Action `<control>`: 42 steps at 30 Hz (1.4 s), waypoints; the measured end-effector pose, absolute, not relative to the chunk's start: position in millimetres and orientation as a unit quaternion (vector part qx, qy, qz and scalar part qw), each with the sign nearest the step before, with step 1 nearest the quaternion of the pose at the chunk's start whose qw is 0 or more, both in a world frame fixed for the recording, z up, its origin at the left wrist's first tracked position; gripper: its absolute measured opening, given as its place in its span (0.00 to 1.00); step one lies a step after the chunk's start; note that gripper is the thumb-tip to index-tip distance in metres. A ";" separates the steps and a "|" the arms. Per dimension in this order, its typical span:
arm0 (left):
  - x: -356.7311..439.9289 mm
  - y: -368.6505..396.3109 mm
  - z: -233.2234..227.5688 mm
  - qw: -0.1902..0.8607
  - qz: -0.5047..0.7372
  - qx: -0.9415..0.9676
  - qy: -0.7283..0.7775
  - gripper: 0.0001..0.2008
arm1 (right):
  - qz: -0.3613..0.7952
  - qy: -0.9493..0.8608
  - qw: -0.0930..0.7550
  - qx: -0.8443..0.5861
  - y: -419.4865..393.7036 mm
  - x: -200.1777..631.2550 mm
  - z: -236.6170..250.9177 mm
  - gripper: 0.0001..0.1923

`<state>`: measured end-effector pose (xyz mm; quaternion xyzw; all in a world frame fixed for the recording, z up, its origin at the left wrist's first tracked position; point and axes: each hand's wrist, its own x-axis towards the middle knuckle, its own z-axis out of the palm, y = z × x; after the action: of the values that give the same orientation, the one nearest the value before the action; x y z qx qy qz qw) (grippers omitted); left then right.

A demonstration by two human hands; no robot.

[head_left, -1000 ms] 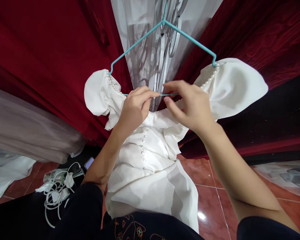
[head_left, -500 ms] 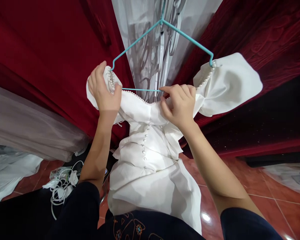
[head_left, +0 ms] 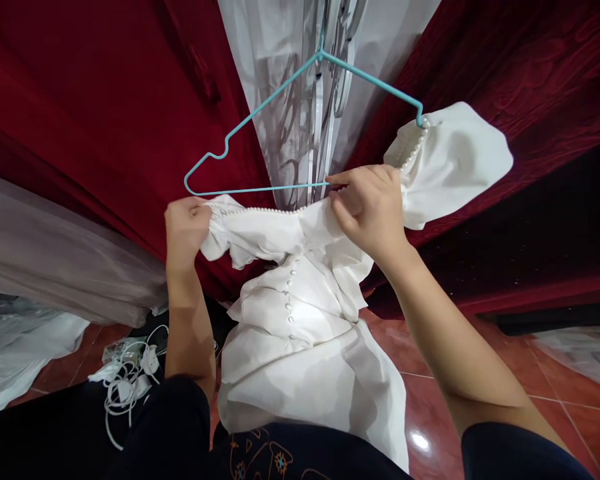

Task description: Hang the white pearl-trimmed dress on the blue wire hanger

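White pearl-trimmed satin dress (head_left: 300, 320), half off teal wire hanger (head_left: 260, 113): left hand (head_left: 185, 227) clenched on freed sleeve, right hand (head_left: 373, 203) pinching neckline at centre frame; next, likely unhooking upper-right sleeve.

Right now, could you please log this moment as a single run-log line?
left hand: shut on dress sleeve, off hanger | right hand: pinching neckline at hanger bar | dress: right sleeve on hanger
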<state>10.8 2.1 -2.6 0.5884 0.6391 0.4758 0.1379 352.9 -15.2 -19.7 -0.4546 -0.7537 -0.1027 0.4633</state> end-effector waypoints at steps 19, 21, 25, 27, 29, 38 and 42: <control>117.8 -10.9 -2.9 -0.027 0.473 0.788 0.392 0.12 | -0.281 -0.592 0.649 -0.387 -14.3 393.1 8.2 0.20; 115.5 -10.4 -3.6 -0.036 0.464 0.789 0.400 0.12 | -0.247 -0.607 0.632 -0.414 -4.6 409.3 14.9 0.18; 98.2 -5.1 3.0 -0.056 0.448 0.791 0.411 0.12 | -0.141 -0.610 0.668 -0.403 8.3 440.3 22.7 0.10; 88.0 -3.5 9.9 -0.057 0.443 0.798 0.406 0.12 | -0.156 -0.563 0.735 -0.345 10.1 459.4 23.1 0.08; 81.0 -3.5 17.5 -0.047 0.433 0.801 0.410 0.13 | -0.166 -0.529 0.769 -0.317 8.0 478.2 18.7 0.07; 92.9 1.7 12.1 -0.015 0.432 0.804 0.408 0.15 | -0.229 -0.513 0.760 -0.327 -32.3 441.7 -44.3 0.14; 104.5 1.5 5.9 0.010 0.431 0.806 0.405 0.15 | -0.222 -0.645 0.657 -0.322 -43.8 397.8 -29.7 0.16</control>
<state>104.5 1.5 5.9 0.8062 0.4050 0.4311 0.0095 397.8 -43.8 -29.7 -0.3219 -0.6448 -0.2218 0.6567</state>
